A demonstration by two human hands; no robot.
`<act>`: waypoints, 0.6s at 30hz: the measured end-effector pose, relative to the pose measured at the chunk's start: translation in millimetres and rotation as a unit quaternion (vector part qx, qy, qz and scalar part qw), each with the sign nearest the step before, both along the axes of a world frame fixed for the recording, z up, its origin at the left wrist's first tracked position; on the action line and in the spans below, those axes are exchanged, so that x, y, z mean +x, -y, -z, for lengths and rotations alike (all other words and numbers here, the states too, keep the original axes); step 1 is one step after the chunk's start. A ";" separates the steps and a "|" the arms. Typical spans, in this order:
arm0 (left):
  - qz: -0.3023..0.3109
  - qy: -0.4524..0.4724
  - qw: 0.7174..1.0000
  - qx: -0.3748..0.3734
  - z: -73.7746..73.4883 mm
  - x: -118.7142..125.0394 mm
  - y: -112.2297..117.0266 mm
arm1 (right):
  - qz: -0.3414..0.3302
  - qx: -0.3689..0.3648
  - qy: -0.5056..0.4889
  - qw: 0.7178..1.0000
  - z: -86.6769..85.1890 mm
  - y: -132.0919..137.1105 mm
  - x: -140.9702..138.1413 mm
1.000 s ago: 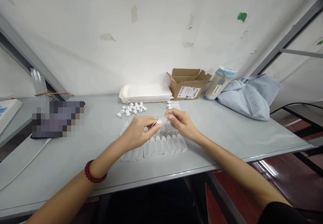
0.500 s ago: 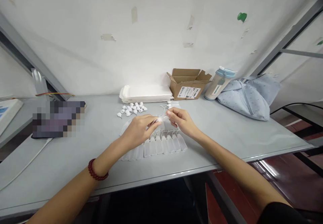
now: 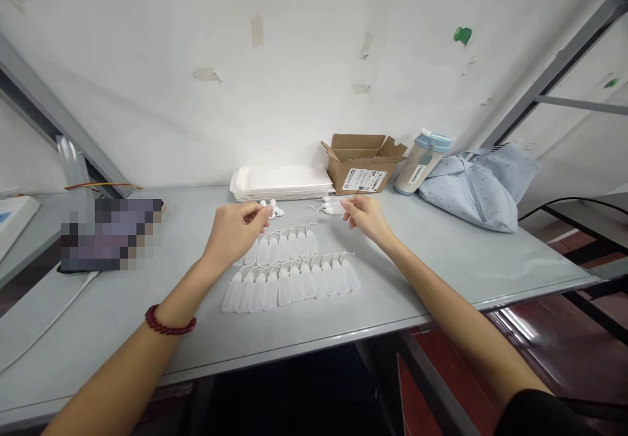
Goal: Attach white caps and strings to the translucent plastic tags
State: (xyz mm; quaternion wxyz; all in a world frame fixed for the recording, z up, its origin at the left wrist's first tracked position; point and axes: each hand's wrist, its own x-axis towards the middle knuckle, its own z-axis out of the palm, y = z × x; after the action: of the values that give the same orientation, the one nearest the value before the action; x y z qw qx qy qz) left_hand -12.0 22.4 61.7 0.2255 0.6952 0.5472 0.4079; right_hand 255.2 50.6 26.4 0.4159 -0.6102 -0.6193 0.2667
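My left hand [image 3: 238,230] is closed in a pinch at the small white caps [image 3: 275,209]. It covers most of their pile, and what is between its fingertips is hidden. On the right, the fingers of my right hand [image 3: 366,218] pinch the base end of a small translucent squeeze bottle [image 3: 334,208]. That bottle lies on its side, its white neck and cord loop pointing left. Between my forearms, similar bottles with white cord loops lie side by side in a back row [image 3: 287,247] and a front row [image 3: 299,283].
White flat trays [image 3: 289,179] are stacked against the wall, beside an open cardboard box [image 3: 366,171]. Farther right stand a blue-lidded tumbler [image 3: 422,161] and a light blue cloth bag [image 3: 471,194]. A blurred-out device [image 3: 108,234] with a white cable lies left on the grey table [image 3: 417,272].
My hands have come apart from the bottle they both held. The left moved back and left to the caps; the right moved slightly right, beside the bottles at the back.
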 end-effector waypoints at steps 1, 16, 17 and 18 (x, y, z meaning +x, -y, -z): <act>-0.010 0.002 1.000 -0.002 -0.5 -1.9 -1.4 | 0.009 -0.017 0.012 1.000 1.6 -2.1 0.8; -0.050 -0.030 0.998 -0.039 -3.4 -13.7 -10.9 | 0.039 -0.085 0.155 0.983 14.5 -8.3 3.8; -0.055 -0.042 0.997 -0.040 -4.1 -15.2 -11.8 | 0.040 -0.093 0.175 0.979 13.8 -8.0 4.1; -0.059 -0.055 0.996 -0.042 -4.9 -17.0 -13.0 | 0.041 -0.099 0.190 0.976 13.0 -7.6 4.2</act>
State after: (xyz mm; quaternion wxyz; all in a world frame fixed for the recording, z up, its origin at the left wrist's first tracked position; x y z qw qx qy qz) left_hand -29.0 35.3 66.6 0.1995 0.6727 0.6157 0.3586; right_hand 259.4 58.2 13.4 0.2389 -0.7130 -0.6317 0.1886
